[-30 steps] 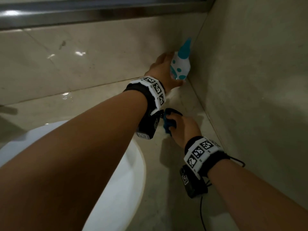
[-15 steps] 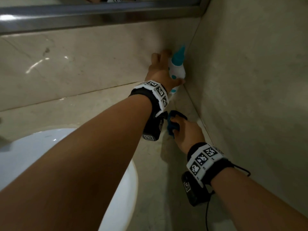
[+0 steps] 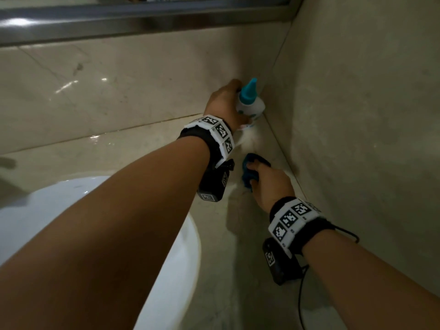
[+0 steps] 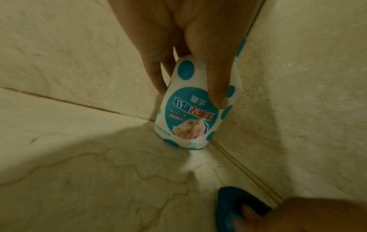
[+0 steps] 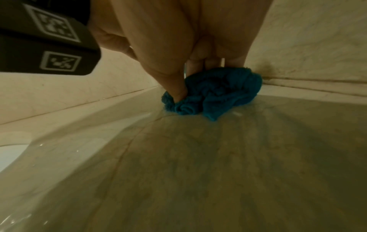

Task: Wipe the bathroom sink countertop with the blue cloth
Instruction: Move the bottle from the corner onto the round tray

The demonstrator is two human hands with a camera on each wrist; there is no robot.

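My right hand (image 3: 266, 184) grips the crumpled blue cloth (image 3: 248, 173) and presses it on the beige marble countertop (image 3: 238, 270) close to the right wall. The right wrist view shows the blue cloth (image 5: 214, 92) bunched under my thumb and fingers, touching the wet stone. My left hand (image 3: 226, 103) reaches across to the far right corner and holds a white bottle (image 3: 250, 106) with teal dots and a teal cap. In the left wrist view the bottle (image 4: 194, 109) stands with its base on the counter, thumb and fingers wrapped round it; the blue cloth (image 4: 234, 208) shows at the lower right.
The white sink basin (image 3: 171, 270) lies left of the wiped strip, under my left forearm. The side wall (image 3: 357, 139) and the back wall (image 3: 119, 79) close the corner. A metal ledge (image 3: 119, 22) runs above the back wall. A cable (image 3: 302, 294) hangs from my right wrist.
My left hand has lowered the bottle into the corner until its base meets the counter. My right hand with the cloth has kept nearly the same spot near the wall.
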